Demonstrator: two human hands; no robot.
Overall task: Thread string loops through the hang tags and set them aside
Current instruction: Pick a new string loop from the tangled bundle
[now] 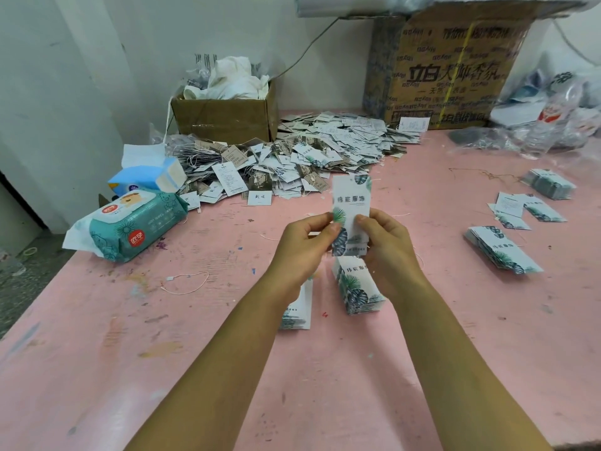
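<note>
A white hang tag [351,203] printed with green leaves stands upright above the pink table [130,353]. Both hands pinch its lower half: my left hand [304,245] on its left edge, my right hand [387,249] on its right edge. Under my hands a stack of the same tags [356,288] lies on the table, with a second small stack [297,312] partly hidden by my left forearm. A loose white string loop [187,283] lies to the left. A big heap of strung tags [292,157] covers the far middle of the table.
Several more tag stacks [502,249] lie at the right. A teal wet-wipe pack [130,229] and a blue tissue pack [146,177] sit at the left. A small open carton [224,115], a large printed carton [448,66] and clear plastic bags [546,125] line the back.
</note>
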